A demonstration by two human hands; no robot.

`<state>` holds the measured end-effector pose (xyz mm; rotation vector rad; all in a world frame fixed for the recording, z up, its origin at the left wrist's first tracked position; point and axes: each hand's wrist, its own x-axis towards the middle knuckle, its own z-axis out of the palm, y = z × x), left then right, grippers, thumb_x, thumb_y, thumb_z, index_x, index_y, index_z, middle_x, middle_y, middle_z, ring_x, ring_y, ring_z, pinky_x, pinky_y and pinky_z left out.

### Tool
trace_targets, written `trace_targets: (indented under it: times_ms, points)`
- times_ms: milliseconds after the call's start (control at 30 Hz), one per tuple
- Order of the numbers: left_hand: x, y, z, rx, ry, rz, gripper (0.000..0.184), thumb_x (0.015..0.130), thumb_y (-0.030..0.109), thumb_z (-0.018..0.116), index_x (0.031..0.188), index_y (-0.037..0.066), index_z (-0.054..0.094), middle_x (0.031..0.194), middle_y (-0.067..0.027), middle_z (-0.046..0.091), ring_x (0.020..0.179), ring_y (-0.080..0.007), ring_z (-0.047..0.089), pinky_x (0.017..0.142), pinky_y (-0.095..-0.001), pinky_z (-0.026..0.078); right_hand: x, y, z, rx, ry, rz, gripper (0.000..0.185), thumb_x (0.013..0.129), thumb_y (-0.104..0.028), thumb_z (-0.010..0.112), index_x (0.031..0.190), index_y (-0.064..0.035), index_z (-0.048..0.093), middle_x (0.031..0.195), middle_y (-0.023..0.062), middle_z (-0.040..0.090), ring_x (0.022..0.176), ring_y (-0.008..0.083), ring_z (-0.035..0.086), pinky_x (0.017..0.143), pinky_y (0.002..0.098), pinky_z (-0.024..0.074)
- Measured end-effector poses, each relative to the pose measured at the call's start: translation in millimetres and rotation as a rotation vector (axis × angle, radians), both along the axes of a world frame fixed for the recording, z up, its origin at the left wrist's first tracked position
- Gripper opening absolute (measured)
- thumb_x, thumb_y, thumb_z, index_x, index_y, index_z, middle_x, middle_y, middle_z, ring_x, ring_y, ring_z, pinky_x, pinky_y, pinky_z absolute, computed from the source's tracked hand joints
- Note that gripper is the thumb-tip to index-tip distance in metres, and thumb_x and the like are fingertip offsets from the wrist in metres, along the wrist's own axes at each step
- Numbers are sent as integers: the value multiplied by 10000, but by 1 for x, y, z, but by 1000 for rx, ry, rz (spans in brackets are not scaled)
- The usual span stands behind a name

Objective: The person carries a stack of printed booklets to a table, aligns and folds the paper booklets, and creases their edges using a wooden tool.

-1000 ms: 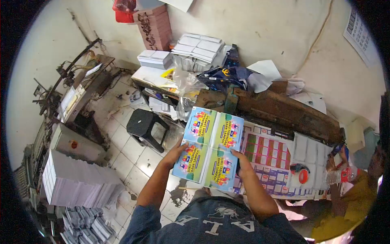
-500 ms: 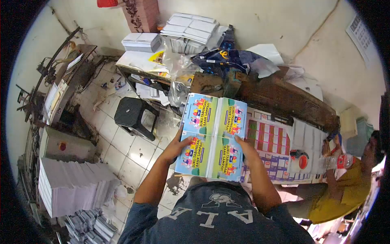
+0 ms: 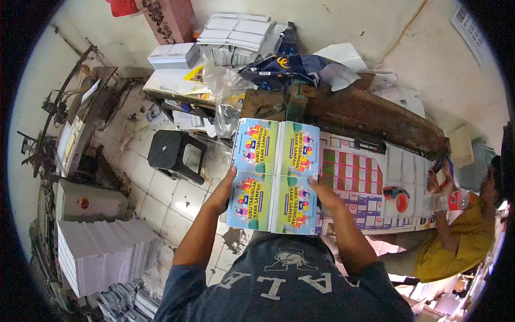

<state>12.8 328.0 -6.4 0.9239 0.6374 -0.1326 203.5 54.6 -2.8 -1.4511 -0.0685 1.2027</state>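
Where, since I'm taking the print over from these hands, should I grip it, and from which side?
Probably the far edge of the print, coming from opposite the shirt, thumbs on top, fingers beneath. It is broad, flat and face up; the left hand and right hand hold its side edges and its near edge faces the shirt, leaving the far one free.

"BUKU TABUNGAN BANK SAMPAH!" on printed covers (image 3: 263, 173), letter A on shirt (image 3: 287, 290)

Pale, stained walls (image 3: 343, 21) border a dirt-marked, white-tiled floor (image 3: 185, 203), where light reflects; a black stool (image 3: 166, 149) stands near a low table (image 3: 160, 84).
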Motion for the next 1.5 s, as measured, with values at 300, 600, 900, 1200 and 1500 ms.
trace_targets:
  times_ms: [300, 600, 900, 1200, 1500]
  points:
    - [17, -152, 70, 1857, -48, -446, 871, 923, 642, 517, 1501, 3, 386, 1586, -251, 303, 1489, -372, 277, 1185, -607, 177, 63, 82, 50, -311, -1740, 581, 849, 892, -563, 600, 1527, -53, 361, 1625, 207, 247, 1514, 347, 221, 1210, 579, 149]
    - [20, -156, 41, 1756, 85, -453, 870, 917, 670, 515, 1477, 11, 424, 1559, -236, 364, 1454, -371, 351, 1162, -591, 246, 71, 92, 17, -195, -1752, 658, 785, 896, -577, 543, 1482, -64, 454, 1587, 179, 354, 1491, 314, 290, 1211, 578, 111]
    - [8, -140, 53, 1522, -64, -372, 861, 941, 540, 571, 1547, -2, 288, 1610, -239, 265, 1499, -371, 260, 1193, -541, 204, 75, 83, 17, -84, -1635, 499, 912, 872, -524, 646, 1565, -58, 281, 1634, 167, 244, 1515, 312, 225, 1229, 513, 133]
    - [-18, 1, -6, 230, -14, 140, 867, 1018, 675, 221, 1555, -4, 270, 1540, -132, 428, 1402, -256, 428, 1165, -384, 328, -6, -19, -9, 139, -124, -193, 830, 970, -364, 636, 1582, -27, 188, 1561, 168, 373, 1399, 249, 398, 1156, 393, 314]
    - [-17, -17, 3, 210, 258, 182, 1078, 865, 875, 259, 1532, 32, 337, 1427, -123, 552, 1245, -282, 582, 1067, -422, 460, -40, -24, 9, 124, -252, -206, 954, 859, -438, 749, 1528, -5, 227, 1400, 218, 527, 1245, 293, 562, 1077, 422, 417]
